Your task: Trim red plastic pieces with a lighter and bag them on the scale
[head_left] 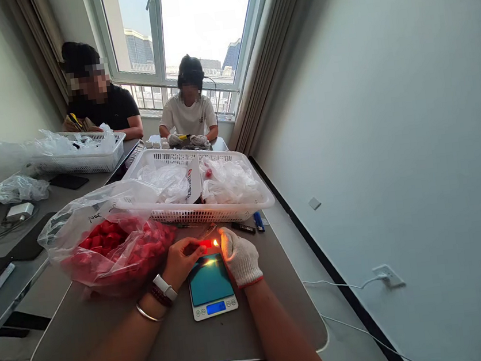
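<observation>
The left hand (pixel 184 259) pinches a small red piece (pixel 205 243) in its fingertips, just above the little scale (pixel 211 288). The right hand (pixel 240 257), in a white glove, is curled shut right beside it. A tiny flame (pixel 216 242) burns between them. Both arms reach forward over the table (pixel 110 334)
</observation>
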{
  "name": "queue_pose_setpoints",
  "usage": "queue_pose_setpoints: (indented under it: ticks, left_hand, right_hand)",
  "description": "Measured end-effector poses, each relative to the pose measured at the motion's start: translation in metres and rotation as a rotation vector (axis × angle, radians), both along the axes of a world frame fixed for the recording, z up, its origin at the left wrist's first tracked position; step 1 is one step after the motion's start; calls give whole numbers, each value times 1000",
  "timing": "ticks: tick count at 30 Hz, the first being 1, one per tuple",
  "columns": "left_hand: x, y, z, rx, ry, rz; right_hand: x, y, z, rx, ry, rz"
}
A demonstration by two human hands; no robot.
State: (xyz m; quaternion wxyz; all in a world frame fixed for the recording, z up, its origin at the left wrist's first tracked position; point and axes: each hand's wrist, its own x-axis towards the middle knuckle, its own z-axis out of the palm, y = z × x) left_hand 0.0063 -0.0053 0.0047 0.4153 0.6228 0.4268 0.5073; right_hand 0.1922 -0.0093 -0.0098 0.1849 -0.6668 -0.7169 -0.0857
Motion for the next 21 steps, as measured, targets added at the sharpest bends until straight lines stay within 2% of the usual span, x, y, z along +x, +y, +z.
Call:
queue_pose_setpoints:
  ticks: [4, 7, 9, 13, 16, 21]
  left_hand:
    - [0, 2, -4, -21, -67, 3]
    - [0, 2, -4, 19, -8, 0]
    - [0, 1, -2, 45, 41, -7]
    - [1, 0, -1, -21, -22, -17]
    - [1, 1, -4, -45, -83, -15]
    - [0, 2, -4, -41, -37, -42]
  right_hand:
    - [2, 0, -1, -27, -21, 4]
    - [2, 1, -2, -11, -56, -37]
    - [1, 1, -2, -3, -65, -13]
    - [0, 0, -1, -13, -26, 26]
    - [0, 1, -2, -12, 3, -19]
    - [1, 2, -4, 17, 4, -60]
